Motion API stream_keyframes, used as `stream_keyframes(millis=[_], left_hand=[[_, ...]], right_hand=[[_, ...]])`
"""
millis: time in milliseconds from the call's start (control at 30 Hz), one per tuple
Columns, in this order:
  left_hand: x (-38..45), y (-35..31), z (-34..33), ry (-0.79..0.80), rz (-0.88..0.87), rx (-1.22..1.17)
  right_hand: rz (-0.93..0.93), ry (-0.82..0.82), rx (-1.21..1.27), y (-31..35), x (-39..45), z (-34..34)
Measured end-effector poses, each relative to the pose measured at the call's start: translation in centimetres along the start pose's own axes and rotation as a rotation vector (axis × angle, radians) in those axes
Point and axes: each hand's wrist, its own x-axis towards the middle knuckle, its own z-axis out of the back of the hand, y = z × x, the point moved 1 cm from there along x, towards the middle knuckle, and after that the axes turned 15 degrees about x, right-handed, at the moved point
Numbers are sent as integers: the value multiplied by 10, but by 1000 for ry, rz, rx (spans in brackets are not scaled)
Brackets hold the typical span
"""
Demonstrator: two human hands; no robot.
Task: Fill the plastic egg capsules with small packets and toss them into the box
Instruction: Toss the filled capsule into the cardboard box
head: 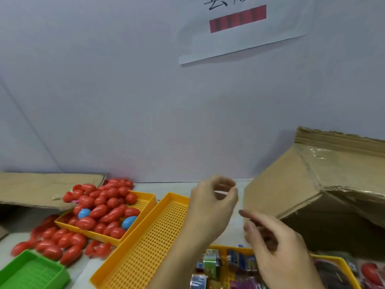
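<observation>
Many red egg capsules (pixel 104 209) and two blue ones (pixel 84 213) fill an orange tray (pixel 145 198) at the left, and more red ones lie loose on the table in front of it. Small colourful packets (pixel 210 262) lie in another orange tray (pixel 337 262) at the bottom right. The brown cardboard box (pixel 312 184) stands at the right with its flaps up. My left hand (pixel 212 203) hovers left of the box, fingers loosely curled, and I see nothing in it. My right hand (pixel 277 245) is over the packet tray with relaxed fingers, holding nothing I can see.
A long orange perforated tray (pixel 145 245) with nothing in it lies between the egg tray and my left arm. A green tray (pixel 31 272) sits at the bottom left. Flat cardboard (pixel 41 188) lies at the back left. A paper sign (pixel 239 28) hangs on the wall.
</observation>
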Motion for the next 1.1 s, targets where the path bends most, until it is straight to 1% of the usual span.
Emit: stream_keyframes(millis=[33,100,167,267,333,400,533,633,733,800,933,1000,1100], left_hand=[[-1,17,15,-2,42,51],[0,52,44,-4,99,174],[7,85,74,15,121,324],[25,126,122,105,157,539],[39,145,142,211,139,705],[51,159,150,308,121,824],[61,174,144,496,116,993],[64,179,136,554,103,1100],[68,179,131,555,95,1171],[69,174,131,529,58,1224],[66,153,126,373,-81,1342],[62,136,122,319,-86,1292],[51,97,113,237,-64,1077]], right_hand=[[39,-56,-59,0,1,6],[34,-4,-59,-6,1,3],[28,-6,-59,-8,1,-2],[-2,-47,-10,-12,4,1],[13,-50,-43,-13,4,-1],[-3,-46,-34,-15,6,-2],[-22,-39,-22,-16,8,0],[-15,-52,-30,-16,8,1],[-12,-50,-31,-17,7,1],[-26,-38,-31,-16,8,2],[-46,-9,-41,-15,8,3],[-45,1,-36,-14,7,4],[-44,36,-25,-13,7,4]])
